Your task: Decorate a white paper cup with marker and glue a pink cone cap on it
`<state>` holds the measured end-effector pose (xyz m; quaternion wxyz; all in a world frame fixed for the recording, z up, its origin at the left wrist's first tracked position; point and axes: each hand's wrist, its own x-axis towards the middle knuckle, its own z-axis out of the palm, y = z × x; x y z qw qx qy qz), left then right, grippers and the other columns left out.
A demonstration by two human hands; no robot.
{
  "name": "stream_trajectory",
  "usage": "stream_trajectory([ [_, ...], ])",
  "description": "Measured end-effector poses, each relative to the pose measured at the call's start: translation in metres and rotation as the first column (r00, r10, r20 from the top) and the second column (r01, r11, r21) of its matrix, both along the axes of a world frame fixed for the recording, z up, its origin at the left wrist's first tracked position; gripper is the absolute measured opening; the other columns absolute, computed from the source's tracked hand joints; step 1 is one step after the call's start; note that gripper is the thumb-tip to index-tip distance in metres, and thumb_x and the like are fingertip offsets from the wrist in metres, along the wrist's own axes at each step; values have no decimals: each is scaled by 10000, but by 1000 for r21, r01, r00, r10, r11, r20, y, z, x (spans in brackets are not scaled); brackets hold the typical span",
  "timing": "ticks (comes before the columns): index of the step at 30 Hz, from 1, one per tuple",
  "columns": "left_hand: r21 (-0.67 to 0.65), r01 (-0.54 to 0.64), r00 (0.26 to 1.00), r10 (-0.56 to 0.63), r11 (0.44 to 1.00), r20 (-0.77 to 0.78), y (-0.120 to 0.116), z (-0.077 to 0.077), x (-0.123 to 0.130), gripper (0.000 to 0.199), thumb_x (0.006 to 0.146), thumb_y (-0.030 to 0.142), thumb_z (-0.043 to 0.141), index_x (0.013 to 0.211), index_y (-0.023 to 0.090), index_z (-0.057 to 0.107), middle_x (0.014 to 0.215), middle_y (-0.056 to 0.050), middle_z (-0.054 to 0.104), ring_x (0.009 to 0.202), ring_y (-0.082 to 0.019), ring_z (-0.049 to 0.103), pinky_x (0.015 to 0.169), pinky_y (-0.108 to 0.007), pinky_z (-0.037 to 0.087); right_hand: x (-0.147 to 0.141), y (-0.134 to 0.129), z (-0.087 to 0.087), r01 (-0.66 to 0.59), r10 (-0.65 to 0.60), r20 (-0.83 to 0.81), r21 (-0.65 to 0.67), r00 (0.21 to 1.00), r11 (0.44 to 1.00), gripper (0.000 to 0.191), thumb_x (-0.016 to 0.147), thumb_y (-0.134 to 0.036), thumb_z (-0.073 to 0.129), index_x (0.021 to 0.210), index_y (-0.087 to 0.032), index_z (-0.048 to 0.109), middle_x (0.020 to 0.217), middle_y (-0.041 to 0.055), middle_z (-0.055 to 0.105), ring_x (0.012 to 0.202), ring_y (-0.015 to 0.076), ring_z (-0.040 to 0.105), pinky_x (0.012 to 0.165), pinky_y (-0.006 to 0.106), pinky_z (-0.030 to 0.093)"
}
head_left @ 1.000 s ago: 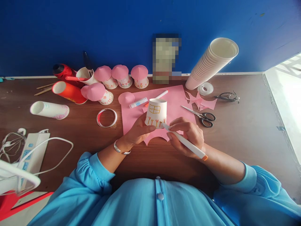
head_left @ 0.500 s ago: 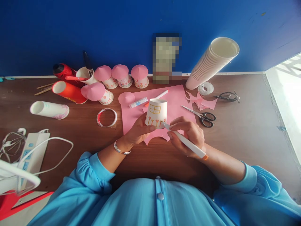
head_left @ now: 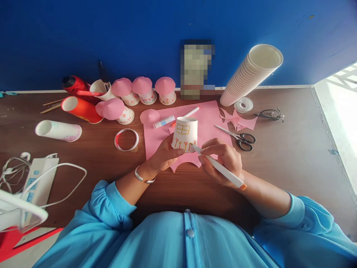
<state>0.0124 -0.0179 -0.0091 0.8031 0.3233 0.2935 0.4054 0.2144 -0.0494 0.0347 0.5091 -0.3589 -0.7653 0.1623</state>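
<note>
My left hand (head_left: 165,154) grips a short white paper cup (head_left: 186,130) by its lower left side. A window outline in ochre and a row of small red and ochre flowers are drawn on the cup. In my right hand (head_left: 224,160) is a white marker (head_left: 223,171) with an orange end, its tip at the flower row near the cup's lower right edge. Below them lies a sheet of pink paper (head_left: 209,115) with curved cut-outs. On it rest a glue stick (head_left: 164,121), another white marker (head_left: 192,111) and a pink paper cone (head_left: 150,117).
Scissors (head_left: 242,139) and pink scraps (head_left: 237,119) lie right of the sheet, near a tall cup stack (head_left: 251,74), clear tape (head_left: 244,105) and glasses (head_left: 270,114). Pink-roofed cups (head_left: 165,91), a red cup (head_left: 82,109), a tape ring (head_left: 126,140) and a power strip (head_left: 41,178) stand left.
Almost nothing differs. The cup has shifted very slightly to the left, while the marker tip stays at its lower right edge.
</note>
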Motion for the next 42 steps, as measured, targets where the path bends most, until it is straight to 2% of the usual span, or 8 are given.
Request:
stream_trajectory([
  [15,30,4,1000,-3,1000,-16,-1,-2,-1,499,712,393,974,1137,208,791,1093,-81,823,1025,-274,770,973,-448,610,0,-1,-1,15,-15,10,4,1000,1000,167,940,-99,677,1010,-234,607,769,15,713,614,154,707,516,248,529],
  [26,25,1,1000,-1,1000,17,-1,-6,-1,475,727,337,976,1155,212,813,1100,-67,833,1032,-243,774,959,-386,608,-2,0,-1,-2,2,4,7,1000,1000,172,931,-98,669,989,-246,605,741,-9,705,596,155,708,512,250,537],
  [34,12,-2,1000,2,1000,17,-1,-4,-1,458,715,331,983,1122,218,805,1076,-57,831,1014,-233,770,965,-395,610,0,-2,1,-28,29,-23,23,999,999,208,919,-85,664,1048,-239,611,761,-4,692,614,163,697,528,261,550],
  [38,12,-6,1000,6,1000,0,-1,-2,-1,488,701,350,988,1129,217,794,1099,-66,826,1038,-259,770,996,-434,602,0,-2,2,-37,37,-13,3,999,999,210,905,-78,664,1033,-240,627,760,-2,705,607,165,701,530,264,552],
  [42,15,-11,1000,11,1000,1,-1,-1,0,470,700,350,991,1111,221,802,1071,-57,827,1014,-244,769,977,-415,607,0,-2,1,-27,27,-18,3,999,1000,192,912,-85,662,1016,-240,616,753,-1,702,594,158,693,513,257,537],
])
